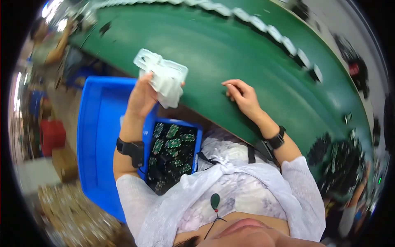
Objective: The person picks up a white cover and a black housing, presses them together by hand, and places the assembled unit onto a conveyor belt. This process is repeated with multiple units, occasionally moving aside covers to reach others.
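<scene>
My left hand [142, 99] is closed around a white moulded plastic piece [166, 76] with a raised rim, held above the table's near edge. The piece looks blurred, so its exact kind is unclear. Over the green table [205, 61], my right hand [243, 99] has its fingers curled inward, and nothing shows in them. Below my left hand is a smaller blue bin [199, 142] holding green circuit boards [173, 143] and black parts. A large blue bin [98, 136] stands at its left.
A curved row of white pieces [257, 24] runs along the table's far side. Black parts [341, 164] are heaped on the right. A person [49, 49] is at the far left, and another person's arm [357, 193] shows at lower right. A red container [52, 135] stands left of the bins.
</scene>
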A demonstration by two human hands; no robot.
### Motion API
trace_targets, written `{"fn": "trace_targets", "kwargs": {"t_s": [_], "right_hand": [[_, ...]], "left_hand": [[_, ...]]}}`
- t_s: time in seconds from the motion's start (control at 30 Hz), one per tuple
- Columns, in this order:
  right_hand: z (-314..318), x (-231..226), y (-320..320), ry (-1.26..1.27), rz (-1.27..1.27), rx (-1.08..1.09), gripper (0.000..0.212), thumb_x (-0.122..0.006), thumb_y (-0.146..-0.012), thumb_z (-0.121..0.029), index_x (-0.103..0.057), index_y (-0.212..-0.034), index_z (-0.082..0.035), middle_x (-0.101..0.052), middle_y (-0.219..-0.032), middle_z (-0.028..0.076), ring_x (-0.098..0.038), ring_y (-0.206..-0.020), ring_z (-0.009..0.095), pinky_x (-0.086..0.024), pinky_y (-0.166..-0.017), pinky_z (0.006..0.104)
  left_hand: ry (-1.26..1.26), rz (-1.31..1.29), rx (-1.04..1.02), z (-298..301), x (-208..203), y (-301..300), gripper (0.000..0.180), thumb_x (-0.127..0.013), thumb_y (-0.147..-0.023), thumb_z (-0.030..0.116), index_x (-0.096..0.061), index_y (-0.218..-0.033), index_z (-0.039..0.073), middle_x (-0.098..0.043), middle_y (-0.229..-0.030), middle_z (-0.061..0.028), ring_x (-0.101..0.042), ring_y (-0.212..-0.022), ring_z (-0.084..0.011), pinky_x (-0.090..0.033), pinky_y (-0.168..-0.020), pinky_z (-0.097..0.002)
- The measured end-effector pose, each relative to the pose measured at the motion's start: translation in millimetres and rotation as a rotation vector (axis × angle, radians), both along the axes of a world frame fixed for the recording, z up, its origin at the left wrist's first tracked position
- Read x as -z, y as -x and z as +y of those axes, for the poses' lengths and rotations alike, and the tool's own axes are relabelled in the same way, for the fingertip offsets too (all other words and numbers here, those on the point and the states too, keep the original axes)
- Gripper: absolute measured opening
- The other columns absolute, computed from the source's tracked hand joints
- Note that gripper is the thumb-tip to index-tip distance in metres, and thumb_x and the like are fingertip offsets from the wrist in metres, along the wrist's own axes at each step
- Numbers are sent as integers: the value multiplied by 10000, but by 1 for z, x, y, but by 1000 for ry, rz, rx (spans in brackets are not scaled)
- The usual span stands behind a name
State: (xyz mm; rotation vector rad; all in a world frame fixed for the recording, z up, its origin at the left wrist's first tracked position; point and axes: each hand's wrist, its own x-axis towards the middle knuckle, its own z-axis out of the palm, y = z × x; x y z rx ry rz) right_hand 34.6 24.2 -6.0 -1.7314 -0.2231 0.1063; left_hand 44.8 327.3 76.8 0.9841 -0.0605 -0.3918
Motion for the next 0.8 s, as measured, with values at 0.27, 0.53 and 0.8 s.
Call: {"fn": "trace_targets", "kwargs": {"t_s": [0.27, 0.53, 0.8], "right_hand": [[-114, -28, 65, -227, 109, 333, 189, -547, -1004, -164, -662, -1091, -40, -594, -787, -8, -511, -676, 48, -428, -608, 193], [-238, -64, 160, -124, 2, 784, 194, -542, -1006, -150, -659, -1103, -29, -604, -804, 2, -528, -706, 49, -444, -631, 199], [-379, -79, 230, 1256, -49, 1123, 307, -688, -875, -272, -657, -1121, -93, -636, -962, 77, -631, -874, 250, -508, -740, 361]], "left_hand": [[-311, 150, 433, -164, 47, -43, 631, -635, -902, 205, -340, -1446, 85, -567, -1274, -68, -586, -1137, -199, -499, -928, -363], [-581, 152, 504, -206, 54, -86, 585, -563, -924, 90, -336, -1464, 92, -539, -1332, -90, -565, -1159, -226, -470, -945, -387], [-793, 97, 432, -197, 36, -82, 528, -534, -939, 66, -374, -1442, 69, -575, -1288, -97, -596, -1135, -243, -499, -939, -378]]}}
